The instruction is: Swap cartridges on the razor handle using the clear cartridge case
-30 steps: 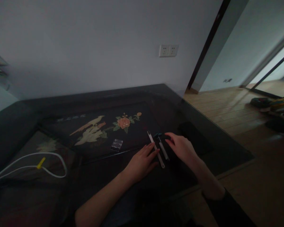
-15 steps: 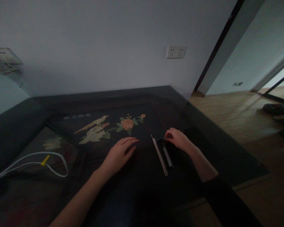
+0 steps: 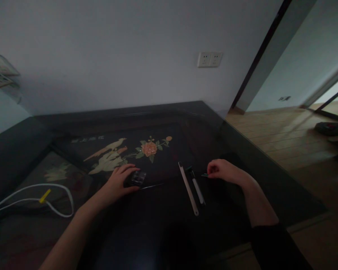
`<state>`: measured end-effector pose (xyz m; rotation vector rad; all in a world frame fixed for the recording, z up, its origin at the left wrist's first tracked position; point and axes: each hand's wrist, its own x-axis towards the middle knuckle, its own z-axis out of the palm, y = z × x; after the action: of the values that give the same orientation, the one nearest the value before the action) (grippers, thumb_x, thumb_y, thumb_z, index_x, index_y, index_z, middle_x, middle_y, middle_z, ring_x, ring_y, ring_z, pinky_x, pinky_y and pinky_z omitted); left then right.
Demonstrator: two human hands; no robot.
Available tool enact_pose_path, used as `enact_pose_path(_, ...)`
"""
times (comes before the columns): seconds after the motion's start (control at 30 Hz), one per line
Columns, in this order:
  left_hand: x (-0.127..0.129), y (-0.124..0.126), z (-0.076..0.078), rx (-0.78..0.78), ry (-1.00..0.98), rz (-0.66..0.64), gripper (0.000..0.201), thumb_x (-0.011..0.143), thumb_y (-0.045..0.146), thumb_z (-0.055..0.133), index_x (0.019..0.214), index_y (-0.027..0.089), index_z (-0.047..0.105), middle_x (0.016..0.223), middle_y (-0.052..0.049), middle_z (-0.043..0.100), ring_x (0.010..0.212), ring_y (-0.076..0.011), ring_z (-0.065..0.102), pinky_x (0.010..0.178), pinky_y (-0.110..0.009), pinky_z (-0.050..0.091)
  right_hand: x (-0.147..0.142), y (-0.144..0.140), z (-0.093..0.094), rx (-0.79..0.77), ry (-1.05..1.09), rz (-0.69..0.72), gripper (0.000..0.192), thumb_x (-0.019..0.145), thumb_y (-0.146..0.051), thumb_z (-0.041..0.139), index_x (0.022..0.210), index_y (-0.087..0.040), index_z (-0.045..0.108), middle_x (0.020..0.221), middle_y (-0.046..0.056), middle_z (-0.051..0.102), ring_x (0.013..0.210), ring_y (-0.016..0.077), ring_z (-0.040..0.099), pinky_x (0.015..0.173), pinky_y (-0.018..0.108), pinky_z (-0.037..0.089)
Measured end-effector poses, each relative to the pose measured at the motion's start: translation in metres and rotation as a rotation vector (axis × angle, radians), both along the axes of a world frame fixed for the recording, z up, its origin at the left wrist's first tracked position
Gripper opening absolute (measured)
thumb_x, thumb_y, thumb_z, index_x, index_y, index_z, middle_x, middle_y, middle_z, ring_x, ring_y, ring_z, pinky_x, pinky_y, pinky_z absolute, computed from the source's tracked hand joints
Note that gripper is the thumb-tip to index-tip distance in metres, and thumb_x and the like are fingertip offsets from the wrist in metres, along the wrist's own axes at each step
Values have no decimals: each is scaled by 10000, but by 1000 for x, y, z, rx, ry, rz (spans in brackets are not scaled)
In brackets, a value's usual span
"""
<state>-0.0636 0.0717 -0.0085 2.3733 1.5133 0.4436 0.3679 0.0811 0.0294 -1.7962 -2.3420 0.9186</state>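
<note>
My left hand (image 3: 119,182) grips a small clear plastic box (image 3: 138,178) between thumb and fingers, low over the dark table. A thin shiny line (image 3: 152,186) runs right from beside the thumb; I cannot tell what it is. My right hand (image 3: 221,170) is closed in a pinch on a small thin flat piece (image 3: 204,175) whose tip pokes out to the left. Between the hands lie a long pale strip (image 3: 188,189) with a hole at its near end and a tool with a whitish handle and dark green head (image 3: 197,190), much like a razor.
The dark glossy table (image 3: 163,232) carries an inlaid bird and flower picture (image 3: 149,149). A white cable (image 3: 69,202) with a yellow tie (image 3: 45,195) loops at the left. Behind stands a wall with a socket (image 3: 210,59). Wooden floor (image 3: 259,131) lies beyond the right edge.
My left hand has moved left and closed around the clear box. My right hand has drawn right, away from the razor-like tool's head, with the small flat piece in its fingers.
</note>
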Motion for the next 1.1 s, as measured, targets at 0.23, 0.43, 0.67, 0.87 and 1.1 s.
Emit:
enact_pose_path(0.23,19,-5,5,30,-44,61,385,760,415,689,1049,192,564,1107,-97,620,1083,-297,568,959,-478,449,1,-4,5,-73,39,56,74,718,-214,703,773,-164,705,701,8,625,665,148,579,590,251,405)
enact_pose_path(0.43,83,-12,39,41,-169,-31,355,807,364,665,1111,223,549,1082,-59,642,1017,-246,611,899,-420,496,-4,-7,9,-47,18,40,203,709,-243,732,888,-167,674,759,4,608,686,141,568,578,234,390)
enact_pose_path(0.67,203,26,71,194,-16,-65,418,841,389,658,1178,159,568,1167,-105,624,1132,-259,555,974,-386,437,-15,-17,20,3,-78,14,150,694,-171,697,841,-192,690,844,23,647,755,161,580,600,244,354)
enact_pose_path(0.87,263,32,44,141,165,-97,366,804,428,683,1052,164,632,1083,-119,659,1055,-309,585,876,-428,461,-14,-26,30,-30,-123,-3,241,653,-166,732,885,-228,707,869,11,687,777,180,624,582,241,352)
enact_pose_path(1.1,265,17,38,122,269,-109,294,820,350,668,1050,170,633,1113,-118,637,1073,-299,557,883,-415,443,-17,-27,30,-19,-140,-11,275,659,-161,741,920,-230,687,928,18,699,820,192,643,610,248,377)
